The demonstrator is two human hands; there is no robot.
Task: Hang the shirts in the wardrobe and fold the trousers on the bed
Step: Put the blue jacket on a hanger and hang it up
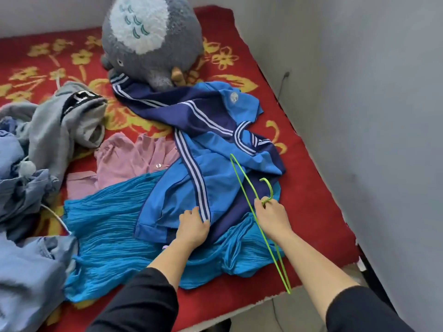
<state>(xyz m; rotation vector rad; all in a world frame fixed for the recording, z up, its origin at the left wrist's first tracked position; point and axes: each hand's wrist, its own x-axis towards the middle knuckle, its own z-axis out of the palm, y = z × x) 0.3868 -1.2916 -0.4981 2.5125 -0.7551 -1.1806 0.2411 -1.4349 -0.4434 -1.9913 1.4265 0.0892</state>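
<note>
Left hand (193, 226) grips blue shirt (167, 195), right hand (272, 218) green hanger (242, 183); plush toy (148, 39) on trousers (153, 97)

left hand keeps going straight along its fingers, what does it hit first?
The blue shirt. The left hand points away from the person, fingertips at the white-striped navy band lying on it. It may be touching already; depth is unclear. The green hanger in the right hand sits off that line.
</note>
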